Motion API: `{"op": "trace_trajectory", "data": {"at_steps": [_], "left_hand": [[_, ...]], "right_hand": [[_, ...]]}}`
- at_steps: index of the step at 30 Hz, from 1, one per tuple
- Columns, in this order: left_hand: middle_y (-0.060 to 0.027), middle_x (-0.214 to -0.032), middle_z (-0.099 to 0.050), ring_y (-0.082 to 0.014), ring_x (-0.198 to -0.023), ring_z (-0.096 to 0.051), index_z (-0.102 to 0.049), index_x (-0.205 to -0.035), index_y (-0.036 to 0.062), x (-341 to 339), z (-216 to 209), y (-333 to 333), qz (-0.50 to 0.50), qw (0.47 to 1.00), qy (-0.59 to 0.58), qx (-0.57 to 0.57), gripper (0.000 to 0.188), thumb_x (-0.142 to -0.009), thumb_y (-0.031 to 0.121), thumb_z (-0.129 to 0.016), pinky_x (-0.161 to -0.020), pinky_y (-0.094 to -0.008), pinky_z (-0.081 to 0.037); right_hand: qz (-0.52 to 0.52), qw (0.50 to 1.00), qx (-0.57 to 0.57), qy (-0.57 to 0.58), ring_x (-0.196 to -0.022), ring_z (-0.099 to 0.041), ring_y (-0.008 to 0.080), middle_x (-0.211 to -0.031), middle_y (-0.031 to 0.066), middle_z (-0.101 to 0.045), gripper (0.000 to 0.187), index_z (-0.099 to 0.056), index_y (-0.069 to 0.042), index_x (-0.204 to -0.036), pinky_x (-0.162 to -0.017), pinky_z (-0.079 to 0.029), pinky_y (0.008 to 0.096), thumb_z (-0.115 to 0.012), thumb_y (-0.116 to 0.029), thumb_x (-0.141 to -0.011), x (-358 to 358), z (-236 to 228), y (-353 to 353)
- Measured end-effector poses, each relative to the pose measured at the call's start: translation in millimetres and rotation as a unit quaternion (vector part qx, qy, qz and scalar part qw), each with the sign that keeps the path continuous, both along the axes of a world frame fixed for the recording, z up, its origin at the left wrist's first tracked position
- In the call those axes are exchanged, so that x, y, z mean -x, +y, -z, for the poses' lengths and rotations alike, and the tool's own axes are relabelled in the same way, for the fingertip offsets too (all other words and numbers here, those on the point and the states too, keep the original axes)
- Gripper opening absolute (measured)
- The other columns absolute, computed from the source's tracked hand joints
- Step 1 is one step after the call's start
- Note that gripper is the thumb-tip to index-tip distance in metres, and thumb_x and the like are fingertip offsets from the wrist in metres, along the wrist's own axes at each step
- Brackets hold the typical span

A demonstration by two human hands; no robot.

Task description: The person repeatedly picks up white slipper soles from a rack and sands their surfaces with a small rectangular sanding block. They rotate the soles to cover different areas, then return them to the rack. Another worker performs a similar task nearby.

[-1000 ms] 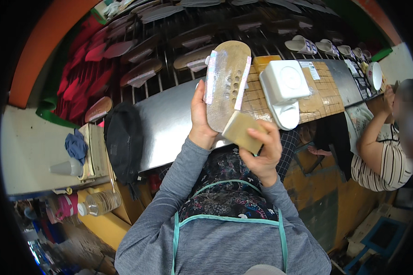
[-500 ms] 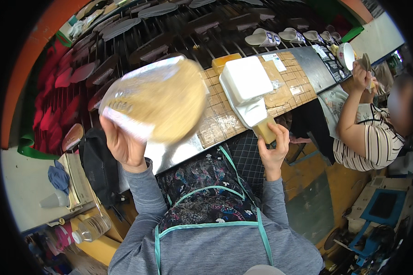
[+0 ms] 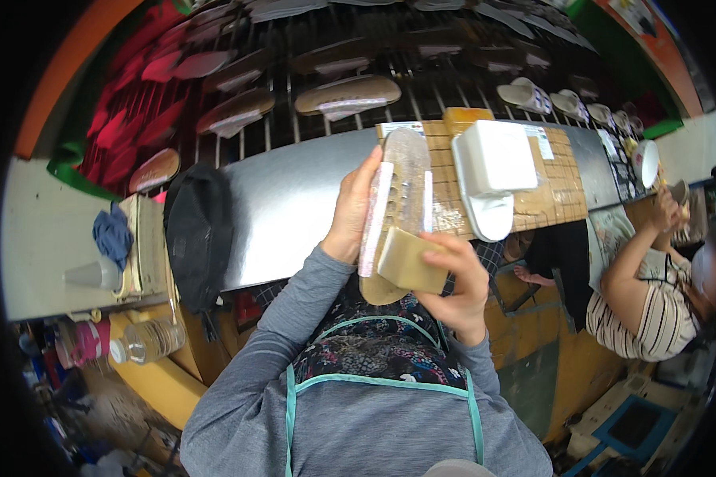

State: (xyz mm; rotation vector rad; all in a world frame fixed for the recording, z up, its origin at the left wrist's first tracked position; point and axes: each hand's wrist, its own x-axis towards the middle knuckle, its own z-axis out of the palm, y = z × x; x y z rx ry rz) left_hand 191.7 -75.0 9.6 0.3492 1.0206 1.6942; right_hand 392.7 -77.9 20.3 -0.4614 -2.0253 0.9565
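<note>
My left hand (image 3: pixel 353 211) grips a tan slipper sole (image 3: pixel 410 195) by its left edge, its long side pointing away from me. Pale shiny strips run along both sides of the sole, and a row of marks shows down its middle. In my right hand (image 3: pixel 465 288) is a yellowish sponge block (image 3: pixel 414 264), closed between thumb and fingers. The sponge lies over the near part of the sole and hides some of it; I cannot tell how firmly it touches. A white plastic container (image 3: pixel 507 159) stands on the cardboard-covered bench to the right.
Behind the bench, a rack (image 3: pixel 294 103) carries several soles and red pieces. A black bag (image 3: pixel 197 238) sits at the left of the metal tabletop (image 3: pixel 286 191). An orange-yellow block (image 3: pixel 465 119) rests behind the container. At right, a co-worker in a striped top (image 3: pixel 644 318) handles something.
The sole has swung from a blurred, broadside pose to upright in front of me. My right hand has brought the sponge from the white container over to the sole. The whole view has shifted.
</note>
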Motion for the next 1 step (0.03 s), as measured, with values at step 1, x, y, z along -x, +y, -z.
{"op": "trace_trajectory", "data": {"at_steps": [1], "left_hand": [[-0.0061, -0.091, -0.066, -0.0098, -0.086, -0.063, -0.062, -0.110, -0.0006, 2.7, 0.9, -4.7, 0.002, 1.000, 0.016, 0.004, 0.048, -0.092, 0.044, -0.059, -0.080, -0.0218, -0.051]], "right_hand": [[-0.001, 0.998, -0.061, -0.009, -0.108, -0.060, 0.0349, -0.127, 0.0109, -0.059, 0.054, -0.062, -0.012, -0.116, -0.099, -0.041, 0.0393, -0.079, -0.002, -0.065, 6.2, -0.9, -5.1]]}}
